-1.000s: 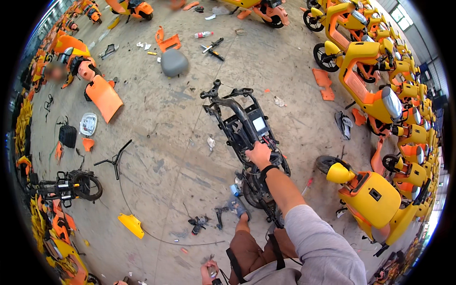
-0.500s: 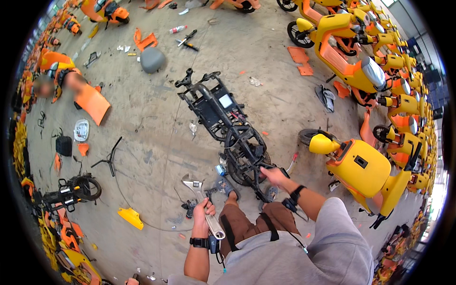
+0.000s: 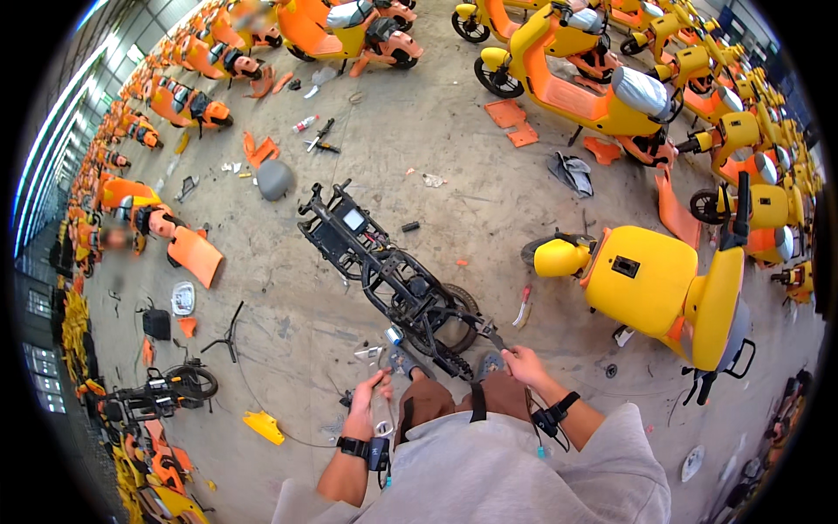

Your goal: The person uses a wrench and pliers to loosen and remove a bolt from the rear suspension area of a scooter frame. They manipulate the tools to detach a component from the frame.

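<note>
My left hand is closed round the handle of a silver adjustable wrench, whose jaws point away from me beside my left shoe. A stripped black scooter frame rests on the concrete in front of me, its wheel toward my feet. At its near right end my right hand grips a dark metal bar; whether the bar is fixed to the frame I cannot tell. A pale panel with a dark edge shows on the frame's far part.
A yellow scooter stands close on my right, with rows of others behind. Orange panels, a grey rounded part, a yellow piece and a black tripod-like stand lie about. Another stripped frame is at left.
My view has tilted up. My right hand has shifted toward me, onto the bar's near end. A dark cylinder now shows beside the frame. The wrench stays in my left hand.
</note>
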`<state>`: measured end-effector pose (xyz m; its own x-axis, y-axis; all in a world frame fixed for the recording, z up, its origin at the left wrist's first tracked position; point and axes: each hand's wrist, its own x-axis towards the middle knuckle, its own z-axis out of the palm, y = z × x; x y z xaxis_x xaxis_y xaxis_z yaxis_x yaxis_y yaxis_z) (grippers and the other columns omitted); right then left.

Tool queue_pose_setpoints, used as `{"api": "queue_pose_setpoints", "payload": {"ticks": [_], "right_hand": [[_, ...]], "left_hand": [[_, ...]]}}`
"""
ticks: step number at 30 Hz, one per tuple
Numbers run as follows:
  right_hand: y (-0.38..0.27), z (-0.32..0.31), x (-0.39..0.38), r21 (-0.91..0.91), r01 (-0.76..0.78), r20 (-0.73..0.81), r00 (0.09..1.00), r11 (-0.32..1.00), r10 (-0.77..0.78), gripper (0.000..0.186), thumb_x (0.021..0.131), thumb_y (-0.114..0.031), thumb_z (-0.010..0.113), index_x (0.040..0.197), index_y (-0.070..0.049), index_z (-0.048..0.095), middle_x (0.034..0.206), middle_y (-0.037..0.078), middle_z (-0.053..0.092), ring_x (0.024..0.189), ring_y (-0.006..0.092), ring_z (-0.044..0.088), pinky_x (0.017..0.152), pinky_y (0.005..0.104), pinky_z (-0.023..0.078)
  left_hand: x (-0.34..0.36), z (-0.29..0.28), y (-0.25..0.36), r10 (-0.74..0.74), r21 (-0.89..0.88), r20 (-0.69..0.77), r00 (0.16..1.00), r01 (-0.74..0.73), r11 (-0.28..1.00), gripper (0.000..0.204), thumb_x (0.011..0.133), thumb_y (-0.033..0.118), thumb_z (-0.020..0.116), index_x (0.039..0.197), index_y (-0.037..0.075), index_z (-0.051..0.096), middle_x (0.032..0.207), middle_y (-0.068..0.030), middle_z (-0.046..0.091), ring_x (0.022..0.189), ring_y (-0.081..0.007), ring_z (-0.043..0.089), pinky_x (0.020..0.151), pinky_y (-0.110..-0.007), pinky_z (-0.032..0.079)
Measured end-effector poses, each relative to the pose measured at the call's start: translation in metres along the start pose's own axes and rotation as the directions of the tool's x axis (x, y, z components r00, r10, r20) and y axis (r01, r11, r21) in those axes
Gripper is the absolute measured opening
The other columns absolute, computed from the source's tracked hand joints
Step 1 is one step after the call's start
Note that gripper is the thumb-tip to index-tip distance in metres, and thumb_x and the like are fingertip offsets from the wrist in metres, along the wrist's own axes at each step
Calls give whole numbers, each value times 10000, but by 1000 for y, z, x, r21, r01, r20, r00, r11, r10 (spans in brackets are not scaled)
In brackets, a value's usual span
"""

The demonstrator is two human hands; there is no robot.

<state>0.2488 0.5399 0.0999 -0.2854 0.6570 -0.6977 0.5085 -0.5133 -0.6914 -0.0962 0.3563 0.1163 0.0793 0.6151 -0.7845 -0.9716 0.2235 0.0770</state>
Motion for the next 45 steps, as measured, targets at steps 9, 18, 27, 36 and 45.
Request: {"api": "queue_pose_setpoints", "payload": {"ticks": [9,18,27,36,45], "right_hand": [[-65,17,-43,260,-118,405,914,958,3,278,977,-252,480,946,-5,602,582,26,514,449,111,447,402,268,334],[-100,66,-46,299,-282,622,782,912,39,291,1009,-283,446,821,-82,540,535,-30,409,423,83,366,391,259,275],[-108,95,-51,-82,66,276,960,994,-41,500,887,-431,581,1165,-16,616,873,141,669,586,207,637,546,338,508],[-145,116,-42,-653,315,361,929,689,-83,819,634,-601,710,1257,-83,590,1123,190,557,1058,337,578,859,410,490],[-148,105,-20,-639,316,382,922,702,-67,768,702,-336,692,1303,37,391,1203,249,539,1106,408,568,886,477,488]], "left_hand": [[-11,144,-71,3,302,106,994,-35,953,343,969,224,498,1271,63,498,1221,-117,468,1089,-363,564,924,-523,509],[28,133,-61,38,486,149,988,-107,867,280,940,203,555,1166,38,562,870,-46,618,851,-200,626,787,-370,526],[66,74,-30,166,479,-4,986,-144,866,248,937,175,551,1140,36,581,733,-15,551,706,-161,572,640,-327,512],[83,82,-35,319,475,-139,938,-219,852,207,937,159,553,1113,55,582,766,-35,545,668,-176,551,584,-339,491],[103,112,-56,566,701,-44,823,-378,604,214,905,173,603,1060,26,620,841,-16,610,738,-136,571,672,-284,466]]}}
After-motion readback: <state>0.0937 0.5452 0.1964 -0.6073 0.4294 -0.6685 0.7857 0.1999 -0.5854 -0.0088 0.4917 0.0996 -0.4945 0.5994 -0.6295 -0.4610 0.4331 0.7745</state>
